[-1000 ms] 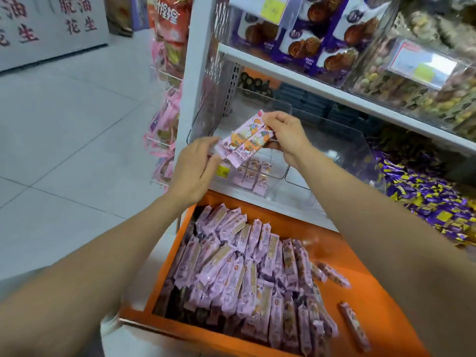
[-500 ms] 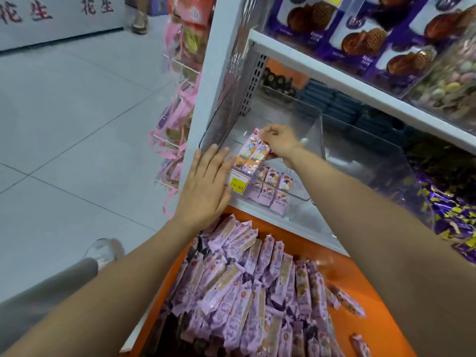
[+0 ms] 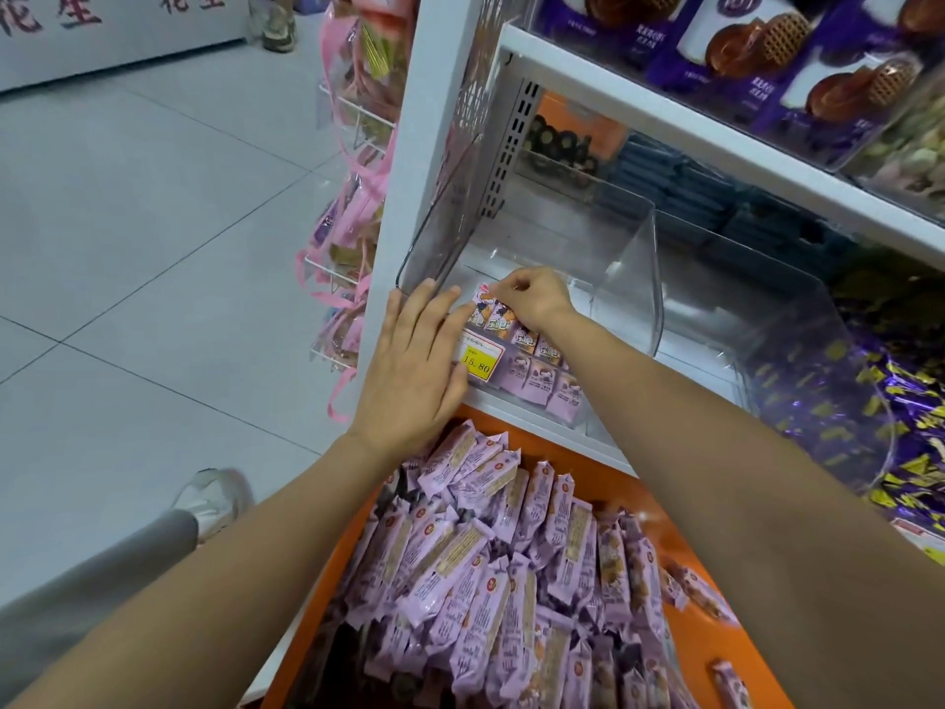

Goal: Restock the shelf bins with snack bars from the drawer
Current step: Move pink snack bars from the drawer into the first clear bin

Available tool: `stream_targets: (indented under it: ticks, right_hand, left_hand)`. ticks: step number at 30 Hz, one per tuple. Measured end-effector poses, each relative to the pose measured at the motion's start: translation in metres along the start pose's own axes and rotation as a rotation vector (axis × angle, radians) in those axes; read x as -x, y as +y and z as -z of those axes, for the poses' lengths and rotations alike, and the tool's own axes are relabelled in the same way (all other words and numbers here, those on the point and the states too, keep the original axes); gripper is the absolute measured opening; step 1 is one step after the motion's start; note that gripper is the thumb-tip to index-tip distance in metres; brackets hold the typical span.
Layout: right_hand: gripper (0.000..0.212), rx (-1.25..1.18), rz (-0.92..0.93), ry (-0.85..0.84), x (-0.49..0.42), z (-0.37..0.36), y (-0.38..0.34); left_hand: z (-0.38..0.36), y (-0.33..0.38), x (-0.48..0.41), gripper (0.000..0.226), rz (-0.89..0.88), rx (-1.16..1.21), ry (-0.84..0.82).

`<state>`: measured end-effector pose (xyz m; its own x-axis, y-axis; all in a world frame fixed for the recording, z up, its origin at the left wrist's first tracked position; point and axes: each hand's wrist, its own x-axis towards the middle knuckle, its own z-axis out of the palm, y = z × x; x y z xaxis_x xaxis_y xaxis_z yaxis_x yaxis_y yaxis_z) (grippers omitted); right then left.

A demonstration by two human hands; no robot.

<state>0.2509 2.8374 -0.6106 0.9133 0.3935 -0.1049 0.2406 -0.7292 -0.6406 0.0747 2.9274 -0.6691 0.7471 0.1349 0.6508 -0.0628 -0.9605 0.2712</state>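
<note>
Snack bars (image 3: 486,580) in pink-purple wrappers lie heaped in the open orange drawer (image 3: 613,491), which fills the lower middle of the frame; one loose bar (image 3: 731,683) lies apart near the bottom right. Just above the drawer, on the lowest white shelf (image 3: 511,419), stands a clear bin (image 3: 629,278) at the centre of the frame. The left hand (image 3: 414,371) lies flat against the bin's front, its grip spread with straight fingers, covering part of a yellow price label (image 3: 480,361). The right hand (image 3: 532,299) reaches into the bin from above, its grip pinching the held bars (image 3: 488,312) at their top ends; these stand upright at the left end of a row of bars (image 3: 542,373) lined up behind the bin's front wall. Purple boxes (image 3: 767,48) showing waffle cakes sit on the shelf at the upper right, and purple-and-yellow sweets (image 3: 910,401) fill the right edge. Pink ribboned bags (image 3: 353,197) hang left of the shelf post. A shoe (image 3: 215,498) rests on the tiled floor (image 3: 128,248) at lower left.
</note>
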Motion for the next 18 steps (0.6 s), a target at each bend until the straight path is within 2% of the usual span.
stream_targets:
  ticks: [5,11,14,18]
  right_hand:
    - [0.019,0.051,0.037,0.054,0.002,0.001,0.003]
    - [0.019,0.095,0.051,-0.046,0.011,0.004,0.004]
    - [0.019,0.042,0.109,0.025,0.02,0.007,0.002]
    - [0.018,-0.078,0.357,0.201,0.059,0.013,-0.009]
  left_hand:
    - [0.002,0.001,0.0,0.053,0.004,0.015,-0.013]
    - [0.006,0.002,0.0,0.055,0.003,0.006,-0.055]
    - [0.011,0.004,0.001,0.057,0.012,-0.006,-0.087]
    - [0.017,0.011,0.012,0.065,0.035,-0.045,-0.125]
